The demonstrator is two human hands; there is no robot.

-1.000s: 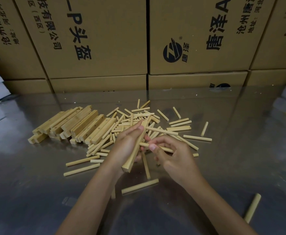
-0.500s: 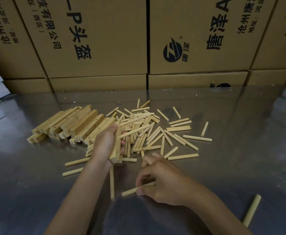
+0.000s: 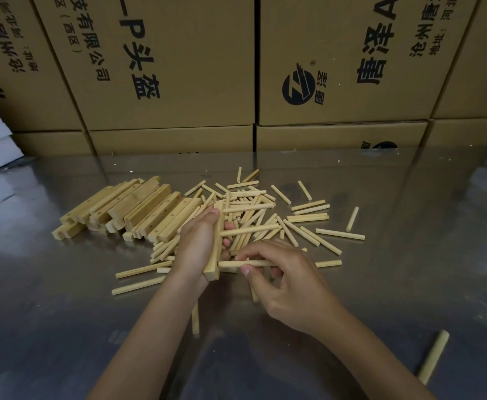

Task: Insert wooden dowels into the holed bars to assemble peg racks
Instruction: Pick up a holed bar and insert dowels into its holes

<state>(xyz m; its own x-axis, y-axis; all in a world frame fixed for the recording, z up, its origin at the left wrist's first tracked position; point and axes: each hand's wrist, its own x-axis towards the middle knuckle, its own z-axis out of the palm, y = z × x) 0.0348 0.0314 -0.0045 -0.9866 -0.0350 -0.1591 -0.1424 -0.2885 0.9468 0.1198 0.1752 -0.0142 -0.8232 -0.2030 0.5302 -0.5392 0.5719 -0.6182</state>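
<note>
Since half a second ago the right hand (image 3: 291, 284) has come up off the tabletop (image 3: 409, 284) with a dowel (image 3: 242, 264) and carried it across to the bar (image 3: 215, 249), which the left hand (image 3: 196, 241) has drawn back from the loose heap toward the body. Fingers (image 3: 246, 269) of the right hand pinch the dowel near its middle, thumb beneath and fingertips on top, holding it level and crosswise with its free end touching the side of the bar near the bar's near end, seemingly so it can be pushed straight into a hole there; the hole itself is hidden. Left fingers (image 3: 212, 210) are closed around the bar, wrapping its far end while the palm backs its length, a hold that would brace it against that sideways push. One peg (image 3: 248, 230) already projects from the bar farther along, so the rack looks partly filled. Beyond the bar lies the scattered pile of dowels (image 3: 265, 209), within easy reach for the next pick, and to the left of the bar sits the stack of holed bars (image 3: 126, 209). Behind all this stand cardboard boxes (image 3: 337, 67).
</note>
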